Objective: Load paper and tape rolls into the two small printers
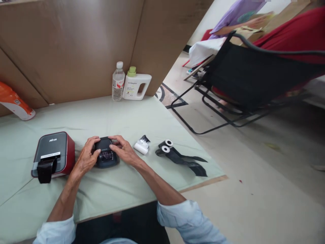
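Observation:
A small dark portable printer (107, 162) with a clear window lies on the green-covered table between my hands. My left hand (88, 154) grips its left side, fingertips at the far edge and thumb on the near part of the lid. From the right, my right hand (123, 149) holds it the same way, thumb on the lid and fingers curled over the far edge. The underside of the printer is hidden. Left of my hands stands a larger red and black label printer (54, 145), with a black strip (46, 170) hanging from its front slot.
Right of my hands lie a small white roll in crumpled wrapping (141, 145) and two black ribbon rolls (166, 149) with loose tails. A water bottle (118, 84), a white detergent jug (137, 87) and an orange bottle (15, 101) stand along the cardboard wall (76, 51). A black folding chair (241, 74) and people are beyond.

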Motion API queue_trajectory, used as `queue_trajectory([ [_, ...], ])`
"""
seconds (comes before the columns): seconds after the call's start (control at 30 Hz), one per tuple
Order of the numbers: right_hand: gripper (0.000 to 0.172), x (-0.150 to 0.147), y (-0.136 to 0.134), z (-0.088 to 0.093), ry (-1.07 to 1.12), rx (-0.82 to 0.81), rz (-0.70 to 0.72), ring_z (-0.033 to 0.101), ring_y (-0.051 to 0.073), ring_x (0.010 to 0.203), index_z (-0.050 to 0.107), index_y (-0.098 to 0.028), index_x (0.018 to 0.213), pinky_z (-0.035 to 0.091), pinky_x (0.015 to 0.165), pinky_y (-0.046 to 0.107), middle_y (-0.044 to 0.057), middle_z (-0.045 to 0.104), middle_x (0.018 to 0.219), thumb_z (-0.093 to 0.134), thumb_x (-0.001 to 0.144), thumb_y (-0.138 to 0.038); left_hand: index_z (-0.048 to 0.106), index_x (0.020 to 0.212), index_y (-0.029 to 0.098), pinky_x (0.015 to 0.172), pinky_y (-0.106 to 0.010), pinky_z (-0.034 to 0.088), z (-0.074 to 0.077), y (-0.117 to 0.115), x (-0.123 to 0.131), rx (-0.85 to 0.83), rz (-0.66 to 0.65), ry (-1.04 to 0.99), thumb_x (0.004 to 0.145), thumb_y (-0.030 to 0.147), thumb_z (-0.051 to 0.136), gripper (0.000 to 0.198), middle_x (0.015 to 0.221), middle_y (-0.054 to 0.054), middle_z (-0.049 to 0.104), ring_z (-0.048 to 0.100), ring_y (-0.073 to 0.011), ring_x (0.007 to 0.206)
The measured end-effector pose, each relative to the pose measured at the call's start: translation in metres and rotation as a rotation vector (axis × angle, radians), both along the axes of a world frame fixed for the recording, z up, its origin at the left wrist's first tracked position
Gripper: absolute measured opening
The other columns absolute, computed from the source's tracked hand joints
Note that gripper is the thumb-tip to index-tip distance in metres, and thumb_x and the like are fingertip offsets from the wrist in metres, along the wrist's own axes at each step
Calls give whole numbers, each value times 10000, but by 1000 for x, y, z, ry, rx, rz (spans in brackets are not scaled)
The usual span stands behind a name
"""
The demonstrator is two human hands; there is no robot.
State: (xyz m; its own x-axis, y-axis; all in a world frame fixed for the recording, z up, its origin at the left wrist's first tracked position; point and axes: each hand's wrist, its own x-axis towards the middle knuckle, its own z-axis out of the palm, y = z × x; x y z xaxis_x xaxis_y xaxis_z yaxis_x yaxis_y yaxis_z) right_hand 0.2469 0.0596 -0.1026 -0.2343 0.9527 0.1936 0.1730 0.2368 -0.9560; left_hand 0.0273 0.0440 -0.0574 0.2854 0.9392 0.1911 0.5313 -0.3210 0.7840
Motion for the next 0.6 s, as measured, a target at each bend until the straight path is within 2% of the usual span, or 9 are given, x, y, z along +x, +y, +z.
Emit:
queue_trajectory([
  [0.2, 359, -7, -1, -3, 76, -5, -45, 659, 182, 969, 676, -237, 1303, 587, 819, 325, 87, 666, 1224, 584, 977, -356, 599, 1310, 247, 1181, -492, 465, -4, 0, 0, 12, 6, -10, 934, 225, 551, 380, 1452, -110, 586, 543, -276, 1390],
  [0.33, 376, -9, 1, -5, 97, -53, -54, 662, 173, 879, 703, -223, 1280, 591, 768, 311, 59, 703, 1068, 629, 941, -367, 619, 1289, 239, 1202, -498, 446, -10, 5, 4, 61, 21, 17, 909, 196, 549, 389, 1405, -111, 610, 565, -270, 1358],
  [0.4, 386, -10, 3, -5, 100, -63, -45, 669, 169, 858, 713, -218, 1272, 597, 768, 310, 52, 714, 1054, 640, 931, -382, 626, 1298, 229, 1230, -505, 414, -15, 7, 4, 80, 25, 21, 915, 199, 535, 394, 1395, -118, 616, 564, -264, 1360],
  [0.5, 392, -10, 1, -8, 96, 12, -56, 695, 190, 995, 714, -238, 1299, 595, 891, 345, 75, 718, 1193, 616, 961, -409, 617, 1361, 230, 1264, -518, 369, -23, 8, -1, 74, 24, -3, 959, 266, 518, 416, 1479, -125, 579, 520, -265, 1427],
  [0.6, 410, -11, -3, -13, 64, 113, -77, 666, 214, 1184, 689, -256, 1364, 544, 1044, 382, 96, 700, 1293, 562, 1008, -414, 608, 1417, 236, 1279, -527, 342, -28, 8, -8, 52, 28, -30, 983, 342, 518, 456, 1567, -127, 519, 464, -275, 1491],
])
